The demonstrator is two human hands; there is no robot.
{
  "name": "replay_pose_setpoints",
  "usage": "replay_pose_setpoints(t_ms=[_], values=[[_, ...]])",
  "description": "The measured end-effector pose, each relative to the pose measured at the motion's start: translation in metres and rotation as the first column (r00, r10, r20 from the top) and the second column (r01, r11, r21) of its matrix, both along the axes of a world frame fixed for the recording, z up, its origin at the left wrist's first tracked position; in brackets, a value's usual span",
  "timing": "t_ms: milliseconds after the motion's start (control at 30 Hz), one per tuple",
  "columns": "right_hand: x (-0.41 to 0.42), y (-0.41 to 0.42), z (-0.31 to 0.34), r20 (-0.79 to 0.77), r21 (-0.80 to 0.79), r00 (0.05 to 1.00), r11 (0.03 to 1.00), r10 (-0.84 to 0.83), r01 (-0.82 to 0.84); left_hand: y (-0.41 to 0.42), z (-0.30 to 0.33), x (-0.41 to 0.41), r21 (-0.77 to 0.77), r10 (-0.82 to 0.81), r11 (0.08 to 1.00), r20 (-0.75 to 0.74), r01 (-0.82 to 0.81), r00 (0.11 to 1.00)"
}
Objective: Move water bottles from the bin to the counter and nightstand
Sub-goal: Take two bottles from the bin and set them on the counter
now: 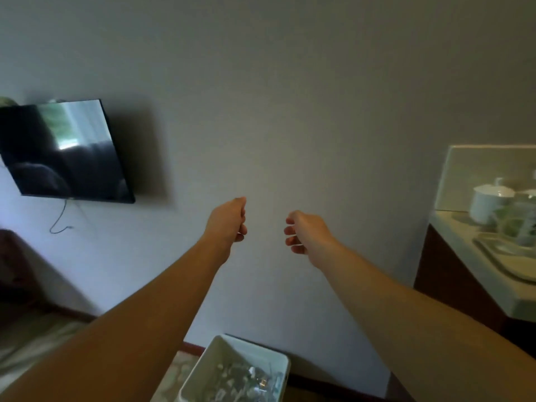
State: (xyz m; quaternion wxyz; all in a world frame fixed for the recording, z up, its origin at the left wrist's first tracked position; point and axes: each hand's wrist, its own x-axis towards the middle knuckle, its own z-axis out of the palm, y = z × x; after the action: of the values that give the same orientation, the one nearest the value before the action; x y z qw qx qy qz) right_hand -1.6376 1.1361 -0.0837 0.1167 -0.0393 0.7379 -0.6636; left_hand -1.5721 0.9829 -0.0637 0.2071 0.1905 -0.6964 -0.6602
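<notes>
Both hands were empty, left hand (229,223) and right hand (304,232) loosely curled; the bin (203,369) sat way below the fingertips, roughly centered between them.

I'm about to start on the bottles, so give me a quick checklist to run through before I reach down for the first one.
1. Left hand free: ok, loosely curled, holding nothing.
2. Right hand free: ok, also holding nothing.
3. Bin in reach: ok, on the floor below both arms.
4. Bottles in bin: cannot tell, contents are blurred.
5. Space on counter: cannot tell; a tray with a white cup takes up much of the visible part.
6. Nightstand located: not ok, none identifiable in view.
</notes>
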Motion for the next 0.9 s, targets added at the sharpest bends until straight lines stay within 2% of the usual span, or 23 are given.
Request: replay_pose_setpoints(t_ms=[200, 500, 733, 900], values=[[0.009, -0.097, -0.036, 0.051, 0.063, 0.996, 0.995, 0.070, -0.073, -0.088, -0.035, 0.006, 0.050, 0.059, 0.997, 0.070, -0.063, 0.996], [-0.072, -0.212, -0.096, 0.111, 0.091, 0.990, 0.991, 0.083, -0.093, -0.198, -0.103, -0.060, 0.090, 0.042, 0.994, 0.167, -0.058, 0.985], [-0.139, -0.291, -0.149, 0.151, 0.137, 0.988, 0.989, 0.041, -0.062, -0.271, -0.149, -0.141, 0.081, 0.004, 0.997, 0.187, -0.020, 0.982], [-0.169, -0.342, -0.230, 0.167, 0.175, 0.986, 0.984, 0.000, -0.030, -0.303, -0.235, -0.184, 0.090, -0.115, 0.991, 0.176, 0.100, 0.978]])
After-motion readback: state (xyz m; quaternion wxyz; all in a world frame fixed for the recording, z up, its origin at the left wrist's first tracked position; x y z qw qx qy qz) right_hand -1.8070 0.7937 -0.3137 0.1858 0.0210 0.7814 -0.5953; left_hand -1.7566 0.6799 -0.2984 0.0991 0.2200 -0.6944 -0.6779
